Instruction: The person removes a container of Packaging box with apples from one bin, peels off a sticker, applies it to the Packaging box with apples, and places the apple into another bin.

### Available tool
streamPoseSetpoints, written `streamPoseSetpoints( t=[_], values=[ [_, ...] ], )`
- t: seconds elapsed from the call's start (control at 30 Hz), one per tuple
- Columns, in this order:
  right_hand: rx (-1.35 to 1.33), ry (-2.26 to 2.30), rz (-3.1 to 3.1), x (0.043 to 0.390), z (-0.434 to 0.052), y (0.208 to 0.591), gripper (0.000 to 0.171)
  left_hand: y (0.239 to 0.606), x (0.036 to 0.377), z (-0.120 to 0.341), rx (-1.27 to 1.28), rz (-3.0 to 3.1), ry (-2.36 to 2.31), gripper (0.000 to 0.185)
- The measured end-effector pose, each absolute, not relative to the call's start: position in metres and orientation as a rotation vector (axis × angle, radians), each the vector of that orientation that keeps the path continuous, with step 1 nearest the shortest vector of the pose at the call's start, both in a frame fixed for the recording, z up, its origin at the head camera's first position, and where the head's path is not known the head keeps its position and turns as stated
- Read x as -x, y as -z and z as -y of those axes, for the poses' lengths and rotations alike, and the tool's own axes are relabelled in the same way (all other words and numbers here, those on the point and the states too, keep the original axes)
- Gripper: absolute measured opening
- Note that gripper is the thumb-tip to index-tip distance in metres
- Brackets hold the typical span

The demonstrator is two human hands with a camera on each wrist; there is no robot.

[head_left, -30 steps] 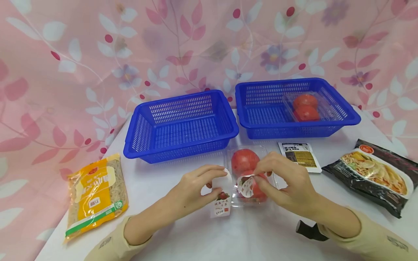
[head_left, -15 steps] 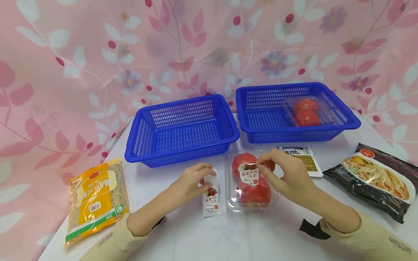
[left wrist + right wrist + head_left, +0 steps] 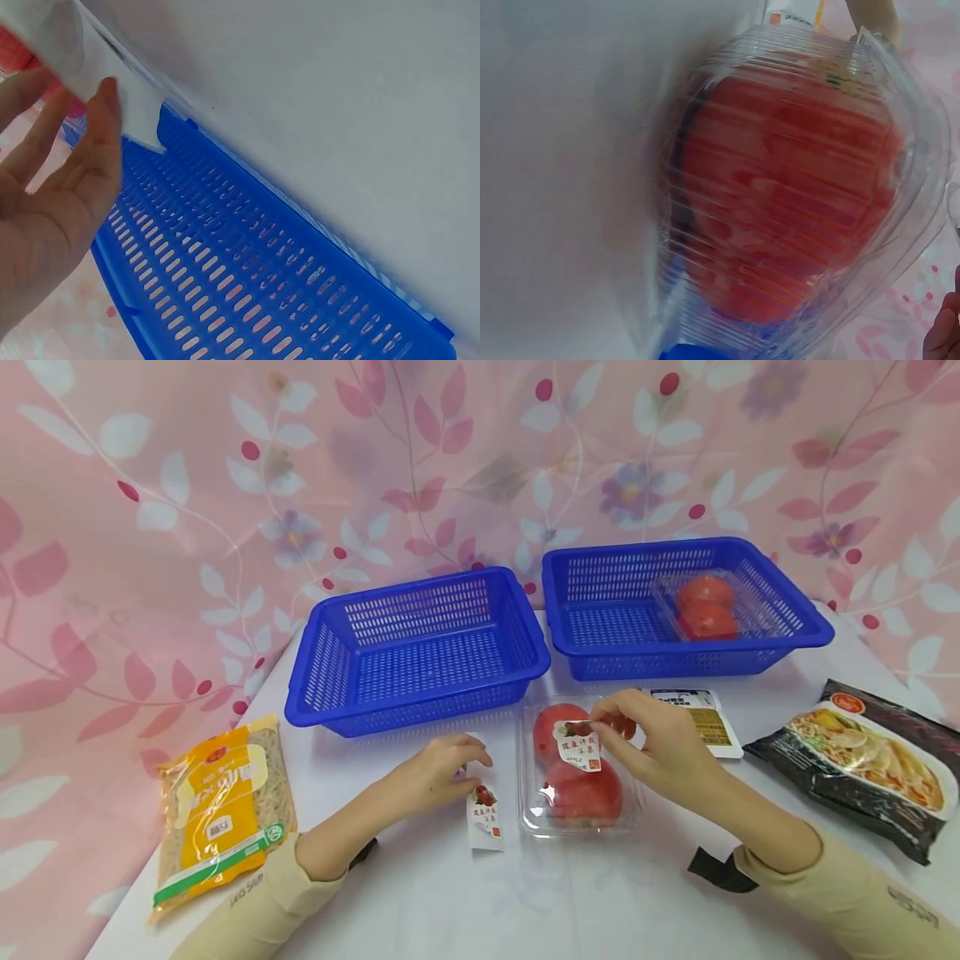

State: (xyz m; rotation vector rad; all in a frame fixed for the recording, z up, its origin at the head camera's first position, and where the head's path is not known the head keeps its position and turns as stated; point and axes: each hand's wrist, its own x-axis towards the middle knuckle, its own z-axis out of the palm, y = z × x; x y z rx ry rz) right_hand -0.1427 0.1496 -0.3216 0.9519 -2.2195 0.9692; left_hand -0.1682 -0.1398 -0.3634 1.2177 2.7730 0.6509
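Note:
In the head view my right hand (image 3: 663,747) pinches a white printed sticker (image 3: 577,745) by its upper right corner, above a clear plastic box (image 3: 530,814). Two red tomato-like fruits (image 3: 583,793) lie inside that box, partly behind the sticker. To the left, my left hand (image 3: 427,774) holds a sticker backing strip (image 3: 484,820) that carries another printed sticker. White paper (image 3: 139,112) also shows at the fingertips of the left hand (image 3: 67,165) in the left wrist view. The box's ribbed side (image 3: 780,172) fills the right wrist view, slightly blurred.
Behind the hands stand a bare left blue basket (image 3: 420,693) and a right blue basket (image 3: 600,664) with another boxed pair of red fruits (image 3: 707,606). A yellow grain bag (image 3: 221,818) lies left; a small sachet (image 3: 708,722) and a black noodle pack (image 3: 862,760) lie right.
The sticker in my right hand has turned its printed face toward the head camera and moved up slightly over the box. My left hand has shifted left with the strip, away from the box.

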Motion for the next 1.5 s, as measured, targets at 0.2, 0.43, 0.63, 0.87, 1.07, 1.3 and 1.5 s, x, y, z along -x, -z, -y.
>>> streamPoseSetpoints(
  t=[0.2,0.43,0.63,0.87,1.07,1.3,1.5],
  values=[
    [-0.942,-0.955,2.285,0.15,-0.149,0.329,0.022,0.362,0.168,0.142,-1.119,-2.738,-0.535,0.02],
    [-0.891,-0.936,2.343,0.156,-0.151,0.335,0.018,0.355,0.162,0.136,-1.077,-2.808,-0.447,0.023],
    [-0.85,-0.926,2.389,0.159,-0.153,0.339,0.016,0.345,0.155,0.123,-1.154,-2.928,-0.477,0.021],
    [-0.865,-0.911,2.397,0.164,-0.153,0.346,0.015,0.344,0.155,0.105,-1.563,-3.025,-0.604,0.026],
    [-0.9,-0.907,2.358,0.167,-0.153,0.349,0.016,0.343,0.155,0.089,-1.727,-3.015,-0.618,0.029],
    [-0.907,-0.884,2.383,0.168,-0.153,0.351,0.016,0.343,0.153,0.078,-1.653,-2.981,-0.348,0.045],
    [-0.882,-0.85,2.482,0.167,-0.154,0.349,0.013,0.346,0.152,0.074,-1.607,-2.945,-0.314,0.047]
  ],
)
